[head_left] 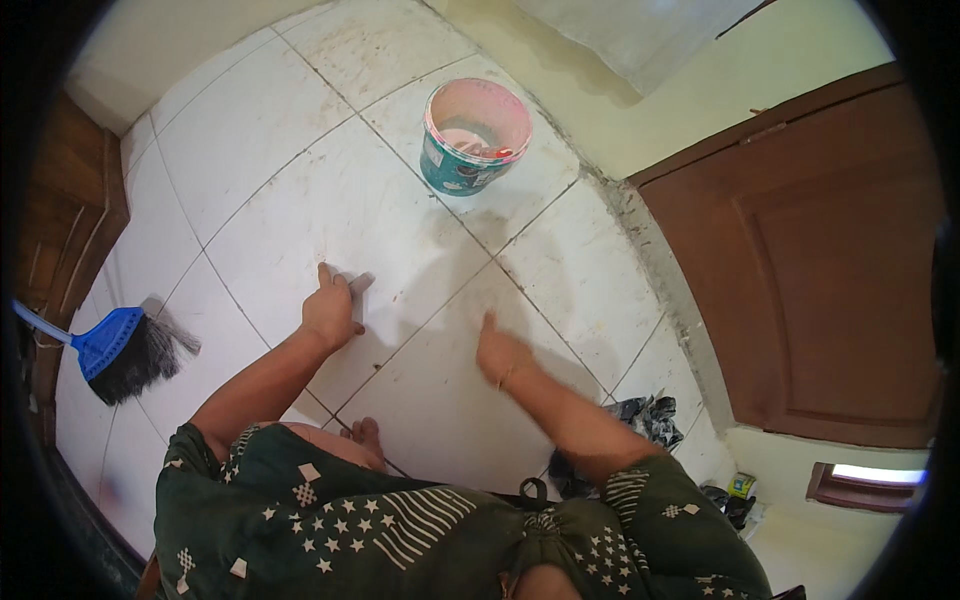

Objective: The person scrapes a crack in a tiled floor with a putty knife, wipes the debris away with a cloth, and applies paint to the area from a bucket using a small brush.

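Note:
My left hand (330,311) is low over the white tiled floor (310,210), left of centre. Its index finger points forward and the other fingers curl in. A small grey flat piece (361,286) shows beside those fingers, seemingly in their hold; its kind is unclear. My right hand (503,356) is farther right, over a tile near a grout line. One finger points forward, slightly smeared by motion, and the rest are hidden. Ahead of both hands stands a teal bucket (462,176) with a pink inside, a pale substance and something red in it.
A blue broom (108,340) with black bristles lies at the left, by a brown wooden cabinet (75,200). A brown door (800,260) and a rough sill (660,260) bound the right side. A crumpled black plastic bag (645,420) lies near my right forearm. Specks dot the tiles.

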`<state>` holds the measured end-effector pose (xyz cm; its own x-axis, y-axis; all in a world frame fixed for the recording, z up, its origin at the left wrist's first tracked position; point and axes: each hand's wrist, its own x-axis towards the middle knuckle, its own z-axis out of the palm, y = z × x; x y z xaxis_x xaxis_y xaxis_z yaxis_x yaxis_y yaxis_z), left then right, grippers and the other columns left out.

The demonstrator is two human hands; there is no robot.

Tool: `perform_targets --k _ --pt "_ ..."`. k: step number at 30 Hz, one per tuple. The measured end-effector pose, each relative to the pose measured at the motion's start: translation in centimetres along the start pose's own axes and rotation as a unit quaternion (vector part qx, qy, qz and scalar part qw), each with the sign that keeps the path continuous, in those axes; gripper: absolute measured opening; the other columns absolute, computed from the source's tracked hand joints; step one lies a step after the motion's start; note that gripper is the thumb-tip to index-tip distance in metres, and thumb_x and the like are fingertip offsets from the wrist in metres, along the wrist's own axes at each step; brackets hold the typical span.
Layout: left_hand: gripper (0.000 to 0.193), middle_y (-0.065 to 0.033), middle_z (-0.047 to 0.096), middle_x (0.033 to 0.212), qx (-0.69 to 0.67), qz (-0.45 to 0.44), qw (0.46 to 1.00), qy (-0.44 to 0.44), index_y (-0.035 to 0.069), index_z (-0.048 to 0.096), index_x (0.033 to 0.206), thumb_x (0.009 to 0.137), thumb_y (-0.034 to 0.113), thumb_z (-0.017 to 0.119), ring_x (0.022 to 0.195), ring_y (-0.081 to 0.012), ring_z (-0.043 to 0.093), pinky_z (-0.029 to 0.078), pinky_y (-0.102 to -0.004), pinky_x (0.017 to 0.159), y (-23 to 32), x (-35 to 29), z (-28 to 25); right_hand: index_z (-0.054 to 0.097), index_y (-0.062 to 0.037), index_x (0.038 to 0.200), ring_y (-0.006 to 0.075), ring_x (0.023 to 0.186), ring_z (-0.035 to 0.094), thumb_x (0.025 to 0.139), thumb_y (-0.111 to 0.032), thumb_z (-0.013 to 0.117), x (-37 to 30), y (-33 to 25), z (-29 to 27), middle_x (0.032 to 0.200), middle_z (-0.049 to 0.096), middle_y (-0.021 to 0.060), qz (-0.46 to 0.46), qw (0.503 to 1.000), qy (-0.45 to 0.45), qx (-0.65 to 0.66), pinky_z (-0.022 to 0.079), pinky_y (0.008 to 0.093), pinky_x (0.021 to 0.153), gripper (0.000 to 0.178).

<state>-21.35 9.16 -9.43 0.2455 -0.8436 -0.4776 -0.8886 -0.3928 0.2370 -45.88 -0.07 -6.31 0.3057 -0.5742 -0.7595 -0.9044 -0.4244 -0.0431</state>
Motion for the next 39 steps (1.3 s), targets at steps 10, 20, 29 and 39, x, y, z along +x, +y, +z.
perform_targets --k 10,20,29,39 --pt "0.067 -0.0291 0.029 0.131 -0.037 -0.006 0.999 0.038 -0.003 0.045 0.109 0.058 0.021 0.081 0.094 -0.0354 0.058 0.049 -0.0380 0.079 0.3 0.6 0.8 0.024 0.0040 0.134 0.0379 0.087 0.059 0.085 -0.010 0.037 4.6 2.3 -5.2 0.100 0.057 0.0293 0.019 0.983 0.143 0.110 0.047 0.0431 0.078 0.053" --pt "0.054 -0.0098 0.056 0.081 -0.607 -0.051 0.742 -0.281 -0.001 0.051 0.090 0.081 0.052 0.057 0.058 -0.0149 0.052 0.047 -0.0306 0.053 7.3 -0.7 0.8 0.033 0.0043 0.127 0.0362 0.088 0.057 0.079 -0.018 0.052 -3.9 -1.6 3.8 0.094 0.057 0.0262 -0.116 0.868 0.166 0.454 0.044 0.0431 0.079 0.056" --pt "0.021 -0.0069 0.050 0.071 -0.626 -0.042 0.742 -0.237 0.000 0.048 0.091 0.073 0.004 0.058 0.057 -0.0172 0.053 0.052 -0.0328 0.051 5.6 -2.4 0.2 0.028 0.0001 0.129 0.0345 0.108 0.039 0.063 -0.041 0.071 -7.6 16.6 1.1 0.117 0.041 0.0219 0.118 0.901 0.236 0.343 0.035 0.0403 0.091 0.088" --pt "0.021 -0.0020 0.045 0.058 -0.634 -0.074 0.768 0.047 0.001 0.052 0.089 0.080 0.018 0.060 0.039 -0.0124 0.044 0.045 -0.0284 0.038 3.8 2.1 -8.3 0.025 0.0048 0.135 0.0372 0.111 0.049 0.055 -0.037 0.079 -11.3 30.8 16.0 0.123 0.046 0.0277 0.374 0.897 0.045 0.231 0.042 0.0393 0.093 0.106"
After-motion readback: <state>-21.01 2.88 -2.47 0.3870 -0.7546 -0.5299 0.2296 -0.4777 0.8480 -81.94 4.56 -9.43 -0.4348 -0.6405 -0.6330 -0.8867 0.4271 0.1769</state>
